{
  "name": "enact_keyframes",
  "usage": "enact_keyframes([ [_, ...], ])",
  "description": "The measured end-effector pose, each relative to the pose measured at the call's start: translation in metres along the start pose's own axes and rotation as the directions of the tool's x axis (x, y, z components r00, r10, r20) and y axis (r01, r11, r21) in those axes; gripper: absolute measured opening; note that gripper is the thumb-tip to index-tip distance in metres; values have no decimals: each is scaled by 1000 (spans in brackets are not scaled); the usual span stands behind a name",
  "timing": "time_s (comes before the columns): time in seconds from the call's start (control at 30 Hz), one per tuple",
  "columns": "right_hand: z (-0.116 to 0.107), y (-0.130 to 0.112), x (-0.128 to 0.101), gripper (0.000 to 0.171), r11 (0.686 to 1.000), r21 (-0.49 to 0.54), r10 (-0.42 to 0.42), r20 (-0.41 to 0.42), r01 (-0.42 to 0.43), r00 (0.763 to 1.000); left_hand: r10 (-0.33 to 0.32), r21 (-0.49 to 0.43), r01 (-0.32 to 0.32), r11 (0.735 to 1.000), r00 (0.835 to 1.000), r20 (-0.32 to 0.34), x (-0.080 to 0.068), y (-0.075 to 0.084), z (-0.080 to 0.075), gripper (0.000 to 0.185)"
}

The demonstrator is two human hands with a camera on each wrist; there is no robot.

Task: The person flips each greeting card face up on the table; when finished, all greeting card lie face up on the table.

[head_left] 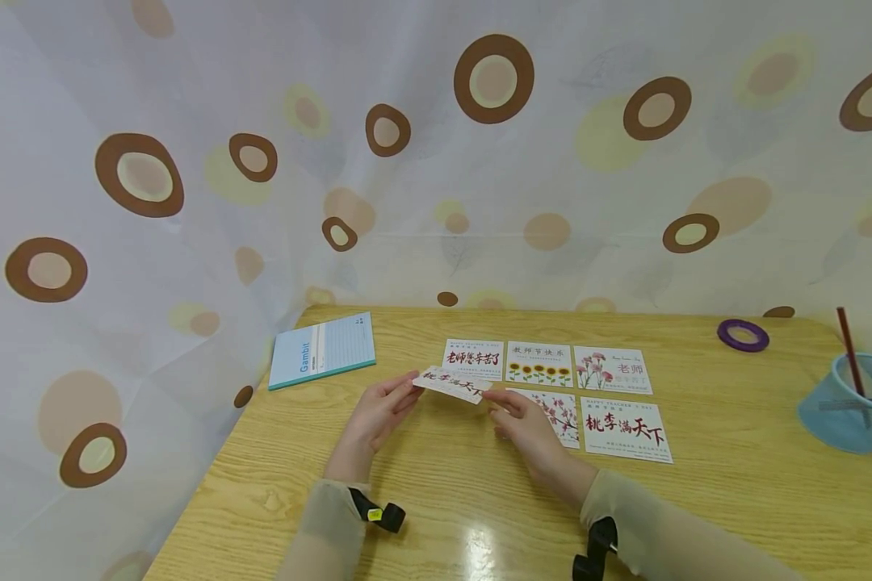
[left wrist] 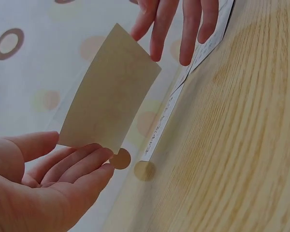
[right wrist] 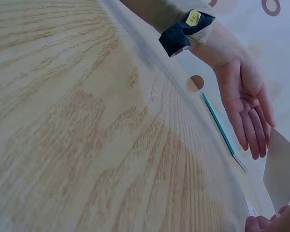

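A small white card (head_left: pixel 452 383) with red and black lettering is held just above the wooden table (head_left: pixel 734 500), between both hands. My left hand (head_left: pixel 381 411) pinches its left end between thumb and nearly straight fingers. My right hand (head_left: pixel 526 428) pinches its right end. The left wrist view shows the card's plain back (left wrist: pixel 111 92) resting on the left hand (left wrist: pixel 48 183), with the right hand (left wrist: pixel 179 24) above it. In the right wrist view the left hand (right wrist: pixel 244 106) reaches to the card's edge (right wrist: pixel 280 169).
Several printed cards lie in two rows beyond the hands, among them a sunflower card (head_left: pixel 539 363) and a red-lettered card (head_left: pixel 626 428). A light blue notebook (head_left: pixel 323 349) lies at back left, a purple tape ring (head_left: pixel 743 334) at back right, and a blue cup (head_left: pixel 846 403) with pencils at right.
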State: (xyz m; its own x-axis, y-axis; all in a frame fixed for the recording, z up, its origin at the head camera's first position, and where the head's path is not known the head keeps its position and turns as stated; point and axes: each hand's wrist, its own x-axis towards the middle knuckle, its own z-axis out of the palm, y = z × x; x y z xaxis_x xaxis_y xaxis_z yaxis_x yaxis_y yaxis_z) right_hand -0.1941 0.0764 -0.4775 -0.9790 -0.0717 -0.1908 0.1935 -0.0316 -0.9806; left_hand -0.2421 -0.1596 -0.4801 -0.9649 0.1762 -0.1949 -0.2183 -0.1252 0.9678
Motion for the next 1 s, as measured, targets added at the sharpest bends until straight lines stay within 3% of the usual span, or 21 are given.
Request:
enact_keyframes([
  [0.4, -2, 0, 0, 44, 1000, -22, -17, 16, 17, 1000, -18, 5, 18, 1000, 1000, -15, 0, -1, 0, 40],
  [0.67, -4, 1, 0, 55, 999, -17, -27, 43, 28, 999, -29, -67, 30, 997, 999, 16, -2, -1, 2, 42],
  [0.83, -5, 1, 0, 58, 1000, -3, -23, 41, 24, 999, -71, -85, 69, 994, 997, -20, -2, 0, 3, 42],
  [1.0, -5, 1, 1, 62, 1000, 20, -9, 38, 9, 999, -88, -40, 87, 995, 995, -39, -3, -1, 4, 46],
])
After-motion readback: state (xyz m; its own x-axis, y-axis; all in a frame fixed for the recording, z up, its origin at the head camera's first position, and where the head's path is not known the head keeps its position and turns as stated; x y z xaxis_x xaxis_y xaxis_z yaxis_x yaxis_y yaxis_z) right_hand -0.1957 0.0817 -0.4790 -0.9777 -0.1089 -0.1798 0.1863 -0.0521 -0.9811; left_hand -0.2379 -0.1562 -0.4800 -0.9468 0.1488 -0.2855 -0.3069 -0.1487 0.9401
